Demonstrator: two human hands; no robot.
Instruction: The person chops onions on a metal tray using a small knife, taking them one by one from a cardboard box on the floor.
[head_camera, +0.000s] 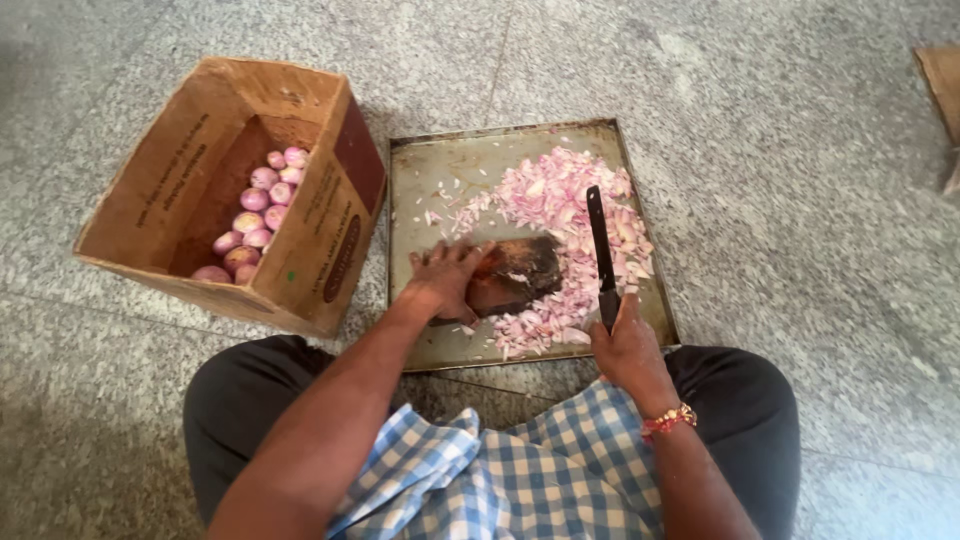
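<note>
A square metal tray (430, 170) lies on the floor in front of me. On it stands a dark round wooden block (525, 270) with a heap of chopped pink onion pieces (560, 200) around its far and right sides. My left hand (445, 278) rests palm down on the block's left edge, fingers spread. My right hand (628, 345) grips the handle of a dark-bladed knife (600, 245), whose blade points away from me over the onion heap, right of the block.
A tilted open cardboard box (320, 220) holding several peeled pink onions (258, 215) sits left of the tray. My knees in dark trousers and a blue checked cloth lie below. Speckled grey stone floor surrounds everything; a brown object's corner (942, 85) shows at upper right.
</note>
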